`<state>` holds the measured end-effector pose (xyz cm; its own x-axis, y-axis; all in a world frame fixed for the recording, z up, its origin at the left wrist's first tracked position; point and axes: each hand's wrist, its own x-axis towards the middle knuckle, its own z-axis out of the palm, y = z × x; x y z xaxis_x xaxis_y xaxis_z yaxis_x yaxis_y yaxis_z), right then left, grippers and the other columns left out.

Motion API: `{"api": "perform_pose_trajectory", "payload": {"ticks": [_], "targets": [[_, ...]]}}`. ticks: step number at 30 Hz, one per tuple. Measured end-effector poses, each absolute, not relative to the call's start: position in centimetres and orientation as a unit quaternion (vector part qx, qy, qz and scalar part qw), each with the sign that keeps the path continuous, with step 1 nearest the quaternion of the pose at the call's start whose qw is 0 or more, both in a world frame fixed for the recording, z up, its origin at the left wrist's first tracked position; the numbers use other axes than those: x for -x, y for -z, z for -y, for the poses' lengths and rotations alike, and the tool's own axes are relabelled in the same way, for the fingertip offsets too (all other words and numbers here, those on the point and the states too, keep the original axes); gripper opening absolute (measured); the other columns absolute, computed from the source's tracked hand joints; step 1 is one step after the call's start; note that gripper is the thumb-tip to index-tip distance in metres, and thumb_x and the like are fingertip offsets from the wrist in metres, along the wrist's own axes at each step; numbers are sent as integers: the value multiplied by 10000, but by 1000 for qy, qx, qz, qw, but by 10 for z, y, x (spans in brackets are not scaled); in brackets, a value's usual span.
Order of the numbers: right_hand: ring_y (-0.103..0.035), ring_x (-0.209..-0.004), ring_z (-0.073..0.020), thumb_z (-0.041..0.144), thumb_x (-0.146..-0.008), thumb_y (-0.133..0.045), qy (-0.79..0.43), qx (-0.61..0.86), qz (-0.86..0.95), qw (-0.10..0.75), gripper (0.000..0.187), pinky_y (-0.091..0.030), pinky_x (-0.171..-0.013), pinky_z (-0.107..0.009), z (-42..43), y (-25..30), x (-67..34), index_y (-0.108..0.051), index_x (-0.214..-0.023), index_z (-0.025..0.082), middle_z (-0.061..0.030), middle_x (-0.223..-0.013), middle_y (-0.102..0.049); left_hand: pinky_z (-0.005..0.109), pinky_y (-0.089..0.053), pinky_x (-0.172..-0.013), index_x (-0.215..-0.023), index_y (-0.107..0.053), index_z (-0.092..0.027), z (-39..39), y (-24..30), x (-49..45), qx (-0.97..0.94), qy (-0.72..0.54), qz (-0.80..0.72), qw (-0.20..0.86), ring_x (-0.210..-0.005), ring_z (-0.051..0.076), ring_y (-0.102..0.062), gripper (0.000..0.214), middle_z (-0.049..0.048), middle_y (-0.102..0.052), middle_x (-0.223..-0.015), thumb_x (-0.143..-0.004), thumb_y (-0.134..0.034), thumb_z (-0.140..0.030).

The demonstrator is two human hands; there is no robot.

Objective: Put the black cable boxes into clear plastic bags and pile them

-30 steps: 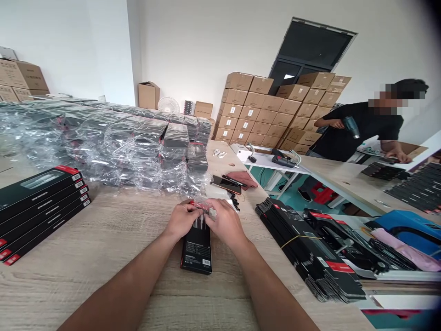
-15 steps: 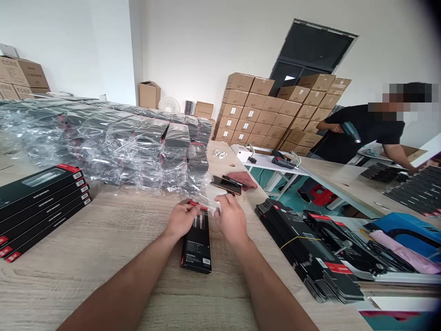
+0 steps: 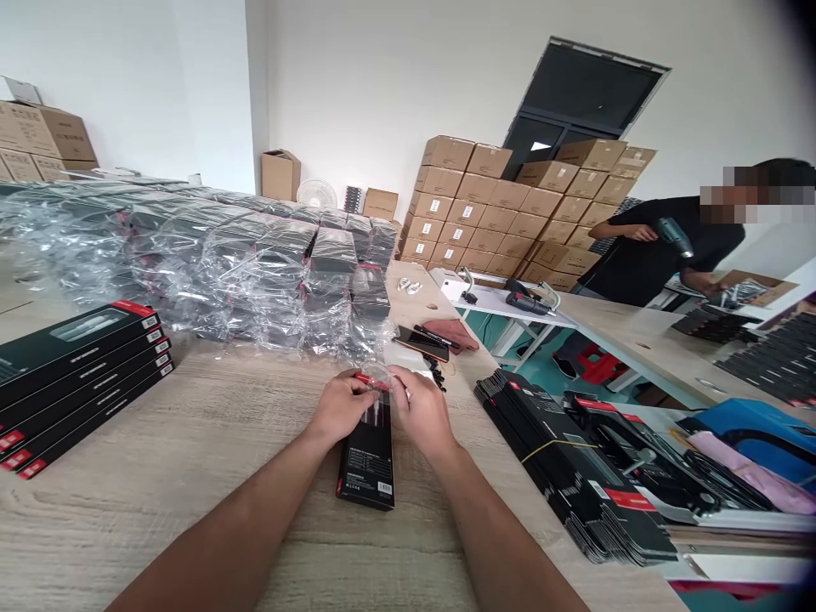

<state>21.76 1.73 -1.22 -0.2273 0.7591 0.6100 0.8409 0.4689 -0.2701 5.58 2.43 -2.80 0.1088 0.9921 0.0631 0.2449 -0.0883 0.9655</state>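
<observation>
A slim black retail box point(image 3: 368, 459) with a red end lies on the wooden table, its printed, barcoded face up. Closed over its far end is my left hand point(image 3: 342, 410), thumb and fingertips at the red edge. Beside it, my right hand point(image 3: 422, 410) has its fingers closed on a piece of clear plastic point(image 3: 381, 374) at that same end. How much of the plastic is inside the box is hidden by the fingers. Small black items point(image 3: 437, 374) lie just beyond my right hand.
Finished-looking black boxes point(image 3: 82, 365) are stacked at left. Plastic-wrapped boxes point(image 3: 255, 272) line the back. Flat banded cartons point(image 3: 561, 459) lie at right, and a phone point(image 3: 422, 342) sits behind my hands. Across the bench, a co-worker point(image 3: 669, 238) holds a power drill point(image 3: 674, 238).
My right hand has moved slightly left and closer to the box's far end with the plastic. The small black items now show behind it. The co-worker's drill and other hand have shifted.
</observation>
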Motion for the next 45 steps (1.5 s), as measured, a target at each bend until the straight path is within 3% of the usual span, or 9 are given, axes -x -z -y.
{"api": "perform_pose_trajectory", "payload": {"ticks": [7, 10, 14, 21, 27, 34, 39, 42, 45], "targets": [[-574, -894, -230, 109, -755, -534, 108, 528, 793, 283, 273, -440, -796, -333, -16, 6, -216, -612, -1002, 195, -70, -926, -649, 261, -416, -617, -679, -702, -172, -25, 27, -55, -588, -431, -529, 434, -631, 146, -583, 181, 13, -687, -705, -742, -597, -305], [-577, -872, -223, 175, -768, -559, 98, 525, 787, 307, 193, -436, -781, -322, -14, 5, -211, -603, -956, 188, -65, -896, -655, 260, -407, -614, -687, -707, -167, -26, 28, -56, -588, -431, -528, 435, -639, 148, -586, 245, 20, -686, -699, -788, -544, -320], [-589, -845, -218, 248, -755, -615, 72, 511, 808, 285, 224, -435, -750, -309, -10, 5, -204, -605, -976, 210, -42, -862, -668, 262, -412, -627, -660, -705, -160, -25, 28, -56, -606, -432, -518, 422, -664, 155, -596, 310, 32, -688, -710, -821, -506, -335], [-595, -880, -215, 194, -814, -540, 73, 512, 798, 311, 239, -445, -797, -322, -13, 7, -212, -608, -1043, 202, -60, -919, -675, 262, -454, -697, -734, -743, -174, -24, 26, -55, -588, -434, -508, 456, -741, 166, -645, 325, 37, -726, -831, -837, -496, -358], [-560, -870, -224, 136, -794, -518, 124, 527, 790, 289, 177, -426, -796, -330, -13, 3, -212, -646, -893, 209, -58, -881, -644, 262, -454, -704, -719, -741, -180, -24, 28, -56, -598, -438, -512, 434, -754, 170, -650, 311, 39, -729, -836, -839, -498, -334], [-549, -837, -215, 148, -776, -543, 131, 543, 777, 291, 137, -420, -734, -300, -14, 6, -211, -621, -871, 209, -55, -855, -605, 273, -457, -691, -745, -746, -181, -26, 30, -55, -587, -431, -538, 424, -713, 170, -643, 307, 40, -728, -792, -838, -489, -321], [-540, -663, -155, 155, -784, -492, 9, 545, 734, 405, 109, -426, -660, -269, -24, 10, -228, -585, -749, 200, -23, -753, -596, 282, -471, -717, -764, -754, -172, -24, 27, -50, -595, -429, -500, 460, -768, 188, -640, 262, 54, -715, -853, -779, -598, -382], [-514, -592, -143, 215, -760, -509, -60, 564, 663, 488, 73, -430, -606, -269, -34, 15, -244, -576, -752, 187, -11, -694, -579, 286, -482, -767, -926, -747, -190, -19, 19, -38, -589, -396, -412, 571, -867, 200, -644, 264, 64, -695, -1005, -709, -693, -330], [-484, -556, -134, 262, -738, -532, -106, 569, 629, 519, 86, -420, -563, -264, -41, 21, -250, -565, -734, 182, 6, -640, -547, 306, -501, -785, -1266, -564, -293, -13, 10, -23, -518, -366, -325, 701, -947, 204, -638, 644, 68, -622, -1194, -655, -759, -247]]}}
